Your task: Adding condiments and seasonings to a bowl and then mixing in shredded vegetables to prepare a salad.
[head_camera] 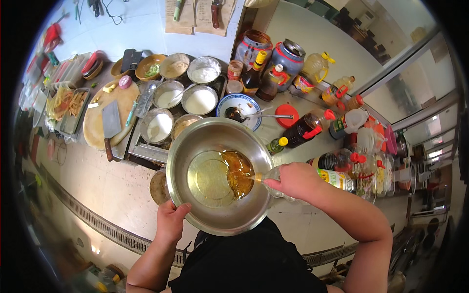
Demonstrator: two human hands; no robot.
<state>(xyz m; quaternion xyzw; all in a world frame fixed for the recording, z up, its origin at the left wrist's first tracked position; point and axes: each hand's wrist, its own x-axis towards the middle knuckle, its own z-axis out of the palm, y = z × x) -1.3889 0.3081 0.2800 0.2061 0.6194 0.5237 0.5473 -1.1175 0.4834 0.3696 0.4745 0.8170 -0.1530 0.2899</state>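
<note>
A wide stainless steel bowl (231, 219) is held up in front of my body. My left hand (172, 219) grips its near left rim, the thumb lying over the edge. My right hand (295, 179) is closed around a clear plastic bottle (270, 185), tilted with its mouth over the bowl's right side. Clear liquid runs from the mouth into a pool of amber-brown liquid (238, 174) on the bowl's floor. The bottle's labelled part (333, 178) shows behind my right forearm.
A cleaver (111, 119) lies on a round wooden chopping board (93, 126), its handle over the edge. Bowls of white powder or liquid (199, 99) stand behind the steel bowl. A patterned bowl (223, 104) holds a ladle (271, 116). Sauce bottles (302, 126) crowd the right counter.
</note>
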